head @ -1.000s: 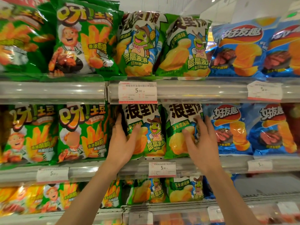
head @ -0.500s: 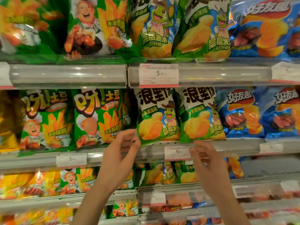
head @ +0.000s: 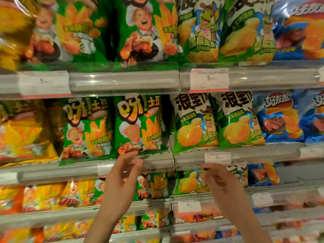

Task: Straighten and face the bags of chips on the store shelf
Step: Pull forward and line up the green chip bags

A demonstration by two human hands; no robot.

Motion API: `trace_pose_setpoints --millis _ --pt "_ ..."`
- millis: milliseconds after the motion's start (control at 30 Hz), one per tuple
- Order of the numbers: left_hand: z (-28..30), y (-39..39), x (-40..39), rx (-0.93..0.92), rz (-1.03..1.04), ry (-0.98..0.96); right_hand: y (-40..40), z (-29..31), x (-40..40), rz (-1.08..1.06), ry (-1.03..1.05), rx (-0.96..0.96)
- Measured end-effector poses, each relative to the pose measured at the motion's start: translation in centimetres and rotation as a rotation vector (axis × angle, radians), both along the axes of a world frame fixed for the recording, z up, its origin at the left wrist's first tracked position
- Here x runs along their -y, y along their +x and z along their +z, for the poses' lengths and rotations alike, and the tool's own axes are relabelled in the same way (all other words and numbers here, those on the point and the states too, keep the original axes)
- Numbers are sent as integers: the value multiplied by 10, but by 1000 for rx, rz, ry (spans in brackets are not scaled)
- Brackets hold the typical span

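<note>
Since a second ago both hands have come off the two frog-printed bags and dropped below them. In the head view the left hand (head: 122, 174) hovers at the middle shelf lip (head: 157, 161), fingers loosely curled and part open, holding nothing, its fingertips just under the green chef-printed bag (head: 138, 125). The right hand (head: 220, 181) is likewise loose and empty. The frog-printed bags (head: 194, 121) stand upright, long axis vertical, fronts facing out.

The middle shelf (head: 122, 165) is packed edge to edge with chip bags (head: 140, 125), and open room is left only in front of its clear rail (head: 245, 153).
</note>
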State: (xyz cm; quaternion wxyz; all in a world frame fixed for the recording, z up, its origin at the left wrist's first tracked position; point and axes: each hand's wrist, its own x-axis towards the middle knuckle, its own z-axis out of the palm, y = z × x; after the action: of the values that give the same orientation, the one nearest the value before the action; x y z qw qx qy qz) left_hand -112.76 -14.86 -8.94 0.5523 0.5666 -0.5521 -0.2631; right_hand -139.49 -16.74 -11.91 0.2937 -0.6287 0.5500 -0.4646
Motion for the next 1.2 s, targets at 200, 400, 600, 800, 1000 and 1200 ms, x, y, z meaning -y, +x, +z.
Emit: trace_pose_setpoints --millis 200,400,600,800,1000,1200 --pt "7 2 -10 3 170 -70 1 15 12 41 -51 -39" --pt "22 10 6 207 257 -205 51 46 30 195 -10 48" --pt "43 6 47 329 194 -227 108 74 73 151 -71 -102" --pt "41 19 66 339 154 -215 131 74 83 101 -24 -88" --pt "41 17 68 229 78 -228 121 77 90 76 32 -135" --pt "63 19 78 -43 18 -67 121 101 90 124 112 -23"
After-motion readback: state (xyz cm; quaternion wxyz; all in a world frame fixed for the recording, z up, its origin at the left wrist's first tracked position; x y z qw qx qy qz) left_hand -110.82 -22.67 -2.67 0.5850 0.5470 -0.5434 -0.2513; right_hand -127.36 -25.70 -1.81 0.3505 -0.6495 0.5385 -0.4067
